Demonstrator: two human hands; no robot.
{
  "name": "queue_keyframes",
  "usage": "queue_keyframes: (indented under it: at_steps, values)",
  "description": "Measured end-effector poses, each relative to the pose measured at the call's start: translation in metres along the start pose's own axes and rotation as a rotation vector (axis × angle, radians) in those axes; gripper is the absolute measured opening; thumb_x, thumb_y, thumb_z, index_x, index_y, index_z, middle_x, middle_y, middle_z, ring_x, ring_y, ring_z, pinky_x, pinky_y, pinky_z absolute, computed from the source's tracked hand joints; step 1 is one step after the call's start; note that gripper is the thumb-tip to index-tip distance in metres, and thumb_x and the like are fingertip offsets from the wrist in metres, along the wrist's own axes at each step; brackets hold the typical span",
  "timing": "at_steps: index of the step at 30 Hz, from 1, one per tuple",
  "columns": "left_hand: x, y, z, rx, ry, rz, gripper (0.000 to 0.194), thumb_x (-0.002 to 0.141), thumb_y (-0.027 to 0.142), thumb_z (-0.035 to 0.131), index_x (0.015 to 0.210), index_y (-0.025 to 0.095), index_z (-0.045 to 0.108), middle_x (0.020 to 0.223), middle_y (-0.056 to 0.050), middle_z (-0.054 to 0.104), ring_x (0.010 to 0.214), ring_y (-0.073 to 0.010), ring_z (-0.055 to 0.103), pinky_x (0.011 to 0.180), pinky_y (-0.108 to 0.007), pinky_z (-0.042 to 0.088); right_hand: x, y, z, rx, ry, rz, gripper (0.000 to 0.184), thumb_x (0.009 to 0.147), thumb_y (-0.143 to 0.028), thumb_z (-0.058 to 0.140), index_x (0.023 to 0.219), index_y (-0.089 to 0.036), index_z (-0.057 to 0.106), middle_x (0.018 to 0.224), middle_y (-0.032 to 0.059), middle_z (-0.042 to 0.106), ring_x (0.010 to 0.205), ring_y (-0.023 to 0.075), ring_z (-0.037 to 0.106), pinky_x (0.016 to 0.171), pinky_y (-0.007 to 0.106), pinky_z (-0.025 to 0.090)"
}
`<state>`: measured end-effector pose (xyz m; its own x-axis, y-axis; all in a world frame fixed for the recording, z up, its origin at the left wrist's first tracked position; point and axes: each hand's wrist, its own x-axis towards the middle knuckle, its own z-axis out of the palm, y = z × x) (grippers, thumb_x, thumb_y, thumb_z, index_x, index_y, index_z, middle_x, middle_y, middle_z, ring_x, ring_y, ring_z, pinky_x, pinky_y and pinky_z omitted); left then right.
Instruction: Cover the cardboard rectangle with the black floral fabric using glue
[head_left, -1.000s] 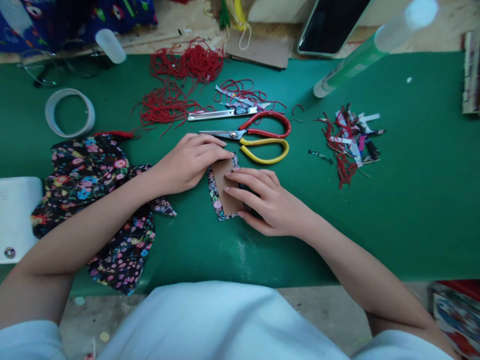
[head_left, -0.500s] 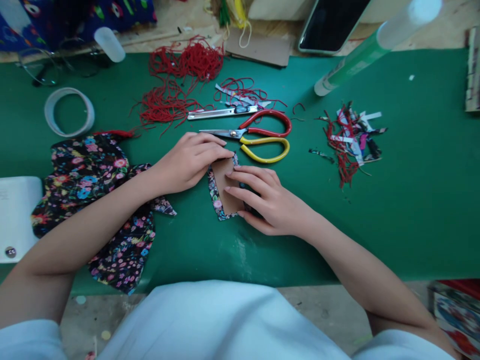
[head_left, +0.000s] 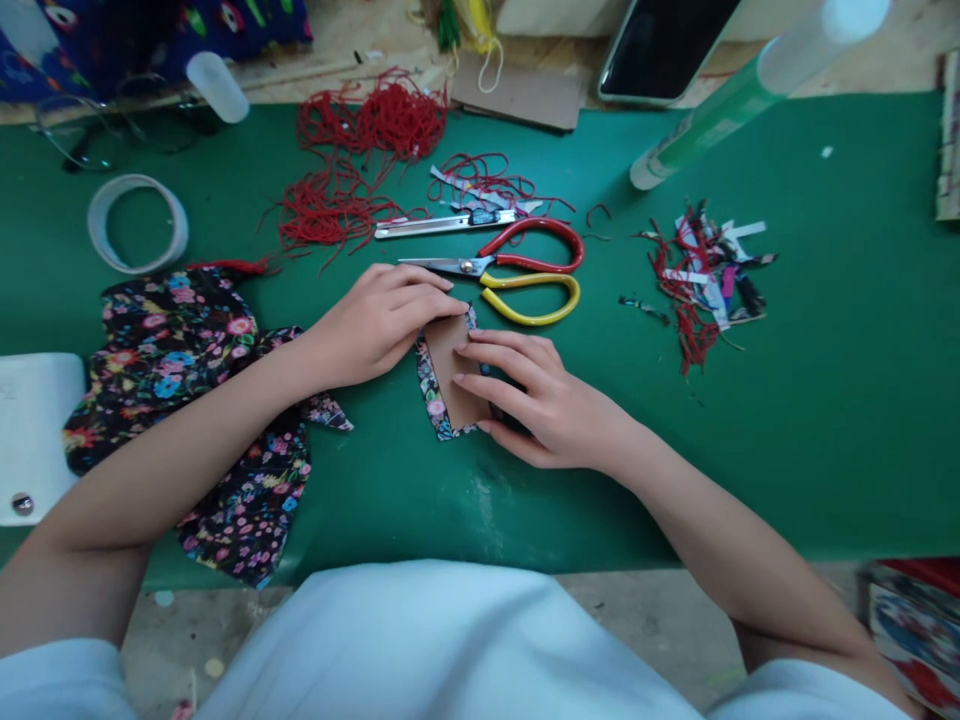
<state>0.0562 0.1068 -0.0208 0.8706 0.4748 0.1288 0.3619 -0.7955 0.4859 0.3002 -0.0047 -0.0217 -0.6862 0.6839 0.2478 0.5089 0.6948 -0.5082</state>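
A small brown piece of cardboard (head_left: 451,372) lies on a slightly larger scrap of black floral fabric (head_left: 433,400), whose flowered margin shows along the left and bottom. My left hand (head_left: 386,325) holds its top end, fingers close together and the thumb mostly hidden. Spread fingers of my right hand (head_left: 544,400) rest on the cardboard's right part and cover the fabric's right edge. Just above both hands lie scissors (head_left: 531,262) with one red and one yellow handle, their blades slightly apart. A utility knife (head_left: 446,226) is behind them.
Floral cloth (head_left: 176,360) lies under my left forearm, beside a white device (head_left: 37,430). Tape roll (head_left: 137,225), red threads (head_left: 337,205) and a phone (head_left: 667,50) sit further back. A green-and-clear tube (head_left: 720,115) stands near scraps (head_left: 709,280) at right.
My right fingers have shifted very slightly to the right over the cardboard. My left hand, the cardboard and the fabric look almost unchanged.
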Motion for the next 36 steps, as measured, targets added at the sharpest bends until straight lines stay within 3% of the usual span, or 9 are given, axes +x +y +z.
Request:
queue_keyframes:
  at_steps: [10,36]
  values:
    - [-0.0017,0.0008,-0.0030,-0.018,-0.011,0.022,0.038,0.094,0.017,0.043,0.128,0.022,0.059,0.130,-0.009,0.068,0.129,-0.0246,0.057,0.104,-0.043,0.040,-0.0008,0.0008,-0.0006,-0.018,0.003,0.003,0.039,0.093,-0.025,0.057,0.130,-0.014,0.055,0.142,0.0236,0.055,0.140,0.0363,0.046,0.105,0.056,0.046]
    - [-0.0013,-0.0016,-0.0004,-0.020,0.018,0.034,0.036,0.098,0.017,0.040,0.127,0.022,0.060,0.128,-0.008,0.069,0.128,-0.0233,0.058,0.103,-0.042,0.041,-0.0011,0.0020,-0.0011,-0.030,-0.001,-0.003,0.037,0.094,-0.026,0.057,0.129,-0.013,0.055,0.142,0.0227,0.056,0.138,0.0360,0.048,0.106,0.055,0.047]
